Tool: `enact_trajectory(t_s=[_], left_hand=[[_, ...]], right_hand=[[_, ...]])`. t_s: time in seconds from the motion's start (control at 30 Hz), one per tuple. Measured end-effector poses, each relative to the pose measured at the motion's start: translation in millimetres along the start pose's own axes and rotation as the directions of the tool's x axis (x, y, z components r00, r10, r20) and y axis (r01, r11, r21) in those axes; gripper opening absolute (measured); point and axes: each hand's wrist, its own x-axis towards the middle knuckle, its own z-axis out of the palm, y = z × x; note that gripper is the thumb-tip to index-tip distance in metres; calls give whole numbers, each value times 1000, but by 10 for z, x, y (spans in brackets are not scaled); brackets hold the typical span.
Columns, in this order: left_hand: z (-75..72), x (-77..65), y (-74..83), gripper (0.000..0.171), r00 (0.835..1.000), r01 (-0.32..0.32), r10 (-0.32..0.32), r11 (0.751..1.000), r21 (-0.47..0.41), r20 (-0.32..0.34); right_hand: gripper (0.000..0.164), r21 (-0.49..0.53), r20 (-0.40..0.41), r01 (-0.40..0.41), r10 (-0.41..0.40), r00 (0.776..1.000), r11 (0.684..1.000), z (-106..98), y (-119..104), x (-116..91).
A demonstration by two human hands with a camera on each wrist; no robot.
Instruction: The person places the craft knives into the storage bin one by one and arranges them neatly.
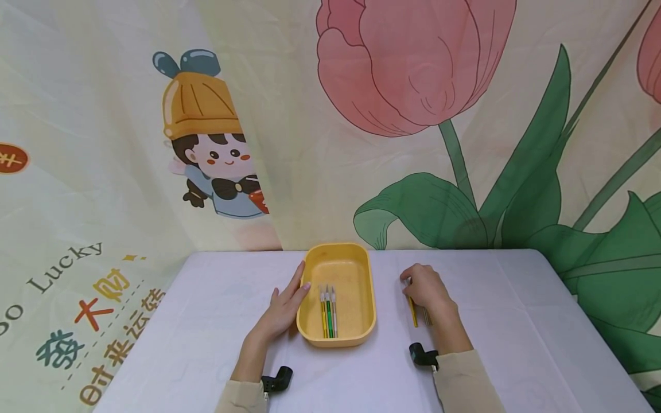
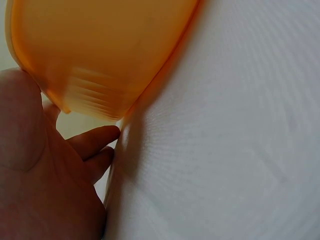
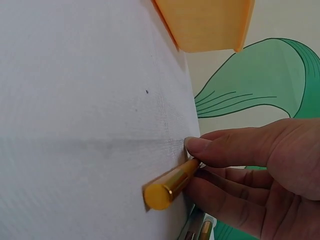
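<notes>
A yellow plastic tray (image 1: 338,341) lies on the table with several slim pens (image 1: 329,312) side by side inside it, their pale tips pointing away. At the tray's left side my left hand (image 1: 281,310) holds the wall, thumb over the rim and fingers outside. Right of the tray, my right hand (image 1: 430,289) pinches a yellow pen (image 3: 172,185) between thumb and fingers, its blunt end towards me and close to the cloth. The pen's far end is hidden by the fingers. Next to it, partly under the hand, lies a darker pen (image 1: 427,316).
A white cloth (image 1: 527,327) covers the table. Behind it hangs a printed backdrop (image 1: 299,115) with tulips and a cartoon figure. A black wrist camera (image 1: 277,380) is on the left wrist and another black camera (image 1: 423,354) on the right.
</notes>
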Motion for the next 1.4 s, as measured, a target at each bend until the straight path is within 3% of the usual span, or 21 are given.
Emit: enact_trajectory(t_s=[0.83, 1.4], left_hand=[[-7, -14, -10, 63, 1000, -12, 12, 1000, 13, 3], [-7, -14, -15, 65, 1000, -17, 17, 1000, 9, 2]], right_hand=[[31, 25, 0, -59, 59, 998, 998, 14, -54, -19], [35, 85, -42, -30, 34, 999, 996, 10, -129, -19]])
